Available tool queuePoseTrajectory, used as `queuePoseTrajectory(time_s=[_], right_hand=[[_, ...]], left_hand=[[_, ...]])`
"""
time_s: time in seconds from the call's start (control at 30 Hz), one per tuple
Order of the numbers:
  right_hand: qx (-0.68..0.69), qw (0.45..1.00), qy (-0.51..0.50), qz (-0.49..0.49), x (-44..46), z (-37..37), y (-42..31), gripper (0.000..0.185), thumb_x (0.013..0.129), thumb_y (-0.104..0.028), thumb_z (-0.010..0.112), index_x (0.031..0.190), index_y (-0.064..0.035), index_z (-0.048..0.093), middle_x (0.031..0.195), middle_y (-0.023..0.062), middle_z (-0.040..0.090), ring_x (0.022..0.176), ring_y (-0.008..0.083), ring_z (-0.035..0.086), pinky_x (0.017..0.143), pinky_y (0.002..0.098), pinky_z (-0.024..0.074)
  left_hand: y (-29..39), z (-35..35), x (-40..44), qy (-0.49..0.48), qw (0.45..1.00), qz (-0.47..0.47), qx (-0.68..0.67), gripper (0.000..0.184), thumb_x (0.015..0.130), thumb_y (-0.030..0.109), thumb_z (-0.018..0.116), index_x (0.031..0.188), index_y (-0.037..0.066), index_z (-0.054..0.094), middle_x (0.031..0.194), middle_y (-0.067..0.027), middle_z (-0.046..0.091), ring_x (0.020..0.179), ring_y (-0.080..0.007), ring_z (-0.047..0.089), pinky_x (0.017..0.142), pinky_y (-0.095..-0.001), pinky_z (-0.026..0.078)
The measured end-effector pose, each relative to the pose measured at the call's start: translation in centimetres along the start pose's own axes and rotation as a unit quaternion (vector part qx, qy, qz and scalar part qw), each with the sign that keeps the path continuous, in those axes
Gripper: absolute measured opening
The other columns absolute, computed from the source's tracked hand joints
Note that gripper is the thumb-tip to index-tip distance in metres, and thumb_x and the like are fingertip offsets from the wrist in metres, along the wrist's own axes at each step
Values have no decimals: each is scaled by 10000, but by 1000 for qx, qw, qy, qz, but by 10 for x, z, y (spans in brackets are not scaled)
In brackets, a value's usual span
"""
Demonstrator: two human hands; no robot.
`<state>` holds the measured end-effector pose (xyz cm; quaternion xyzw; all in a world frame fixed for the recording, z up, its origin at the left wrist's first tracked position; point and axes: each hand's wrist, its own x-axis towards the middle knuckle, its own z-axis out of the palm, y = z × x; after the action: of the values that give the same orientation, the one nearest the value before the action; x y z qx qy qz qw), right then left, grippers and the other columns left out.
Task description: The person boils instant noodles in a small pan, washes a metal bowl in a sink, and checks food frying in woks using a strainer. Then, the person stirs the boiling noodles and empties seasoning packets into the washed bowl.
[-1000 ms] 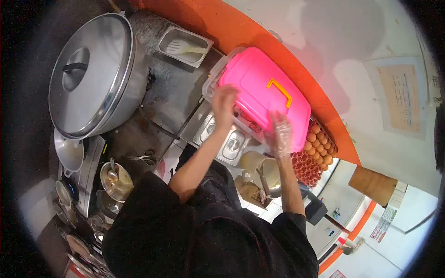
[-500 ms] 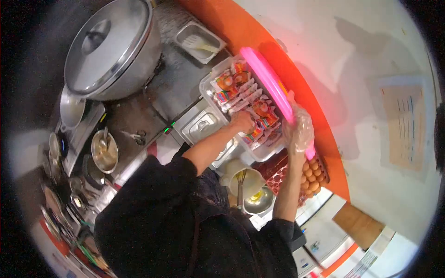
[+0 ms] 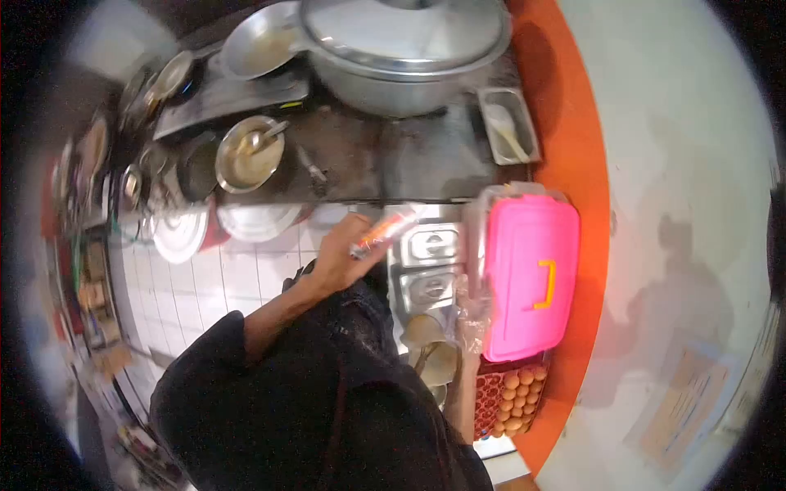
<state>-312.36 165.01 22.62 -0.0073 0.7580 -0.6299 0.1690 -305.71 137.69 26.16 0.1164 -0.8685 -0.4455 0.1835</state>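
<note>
From my end, the left hand point(image 3: 334, 260) has its fingers closed around a packet point(image 3: 385, 233) with a red print, which juts out at a tilt toward the lidded steel containers point(image 3: 434, 244). I'd want a light but sure pinch there, since a thin wrapper like that would probably crumple or slip if squeezed hard (blur hides how the fingertips sit). The right hand point(image 3: 472, 317), in a clear plastic glove, is beside the edge of the pink lid point(image 3: 524, 278); I can't tell how far its fingers are spread, or whether they touch the lid. I'd lift it free without snagging the loose plastic, and mind the egg tray point(image 3: 489, 394) just beside the lid's end.
</note>
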Motion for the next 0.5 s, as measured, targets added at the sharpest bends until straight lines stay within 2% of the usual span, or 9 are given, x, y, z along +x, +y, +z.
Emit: queuePoseTrajectory(time_s=[0.03, 0.13, 0.17, 0.2, 0.23, 0.3, 0.37, 0.4, 0.5], right_hand=[[282, 955, 3, 93, -1, 28, 3, 658, 864, -264, 628, 1393, -28, 316, 1122, 177, 579, 1088, 240, 524, 875, 336, 468], [14, 995, -71, 67, -7, 132, -38, 641, 871, -224, 626, 1373, 14, 307, 1146, 170, 528, 1022, 195, 517, 799, 299, 466], [7, 990, -58, 125, -12, 161, -40, 625, 873, -209, 621, 1368, 17, 313, 1170, 167, 512, 1031, 190, 512, 801, 300, 462], [146, 984, -68, 77, -11, 189, -33, 604, 864, -182, 615, 1355, 24, 331, 1147, 141, 525, 1016, 175, 516, 826, 290, 450], [142, 983, -91, 70, -5, 208, -29, 604, 864, -182, 615, 1355, 24, 331, 1147, 141, 525, 1016, 175, 516, 826, 290, 450], [-2, 973, -226, 41, -7, 257, -50, 533, 886, -199, 591, 1328, 13, 384, 1140, 96, 549, 988, 148, 528, 830, 236, 429], [10, 959, -265, 95, -34, 319, -60, 502, 865, -243, 590, 1259, 26, 432, 1130, 166, 532, 1007, 228, 529, 871, 340, 422], [-96, 956, -274, -33, -46, 349, -62, 492, 878, -286, 566, 1235, 30, 445, 1130, 183, 528, 1004, 258, 530, 875, 365, 415], [-214, 933, -259, -126, -72, 447, -103, 542, 897, -435, 505, 1185, 23, 481, 1112, 227, 539, 1003, 351, 540, 888, 437, 394]], left_hand=[[-2, -6, -14, -19, 998, 6, 58, 296, 734, 188, 719, 942, 40, 570, 968, -106, 562, 865, -298, 579, 753, -378, 490], [-23, -29, -37, -158, 979, 84, 96, 397, 738, 169, 703, 1086, 64, 541, 1218, -150, 468, 1136, -346, 449, 939, -424, 416], [-24, -49, -43, -139, 982, 74, 101, 397, 738, 169, 703, 1086, 64, 541, 1218, -150, 468, 1136, -346, 449, 939, -424, 416], [-19, -77, -48, -82, 993, 58, 56, 431, 746, 201, 711, 1108, 61, 522, 1252, -152, 453, 1159, -327, 453, 940, -400, 419], [-23, -101, -53, -22, 999, 44, 15, 467, 755, 233, 720, 1130, 58, 504, 1286, -155, 438, 1181, -308, 457, 942, -376, 423], [-48, -139, -68, 76, 997, -14, 1, 458, 854, 301, 621, 1194, 36, 469, 1241, -175, 491, 1162, -311, 488, 946, -360, 410], [-74, -176, -69, 181, 893, -356, -206, 452, 925, 376, 498, 1165, -4, 445, 1080, -219, 569, 1045, -330, 559, 878, -366, 429], [-90, -189, -69, 213, 910, -328, -138, 455, 965, 401, 391, 1075, -33, 468, 852, -273, 593, 866, -378, 601, 756, -420, 434], [-126, -243, -73, 262, 883, -371, -115, 430, 947, 359, 438, 1011, -61, 507, 793, -295, 591, 788, -453, 572, 682, -496, 419]])
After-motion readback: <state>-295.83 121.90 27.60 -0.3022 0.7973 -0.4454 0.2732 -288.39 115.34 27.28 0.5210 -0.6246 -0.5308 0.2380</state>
